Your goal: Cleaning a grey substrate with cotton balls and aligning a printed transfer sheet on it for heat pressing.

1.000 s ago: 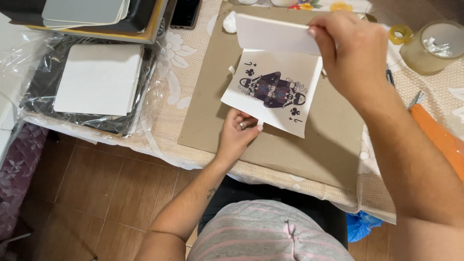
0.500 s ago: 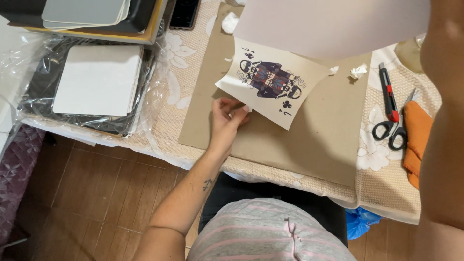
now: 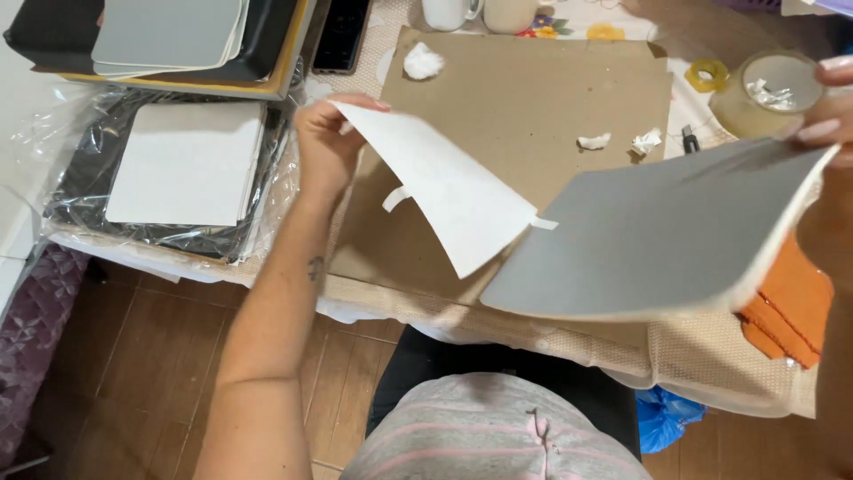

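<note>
Overhanging table edge [image 3: 533, 333]: grey board [image 3: 649, 240]

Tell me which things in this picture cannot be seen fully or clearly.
- Right hand: head view, cut off by the right edge; only fingers show on the grey board.
- White sheet in the left hand: only its blank side faces the camera.
- Orange cloth: mostly hidden under the grey board.
- Two cups: cut off by the top edge.

Left hand [image 3: 327, 142] pinching; right hand [image 3: 826, 102] seemingly gripping.
</note>
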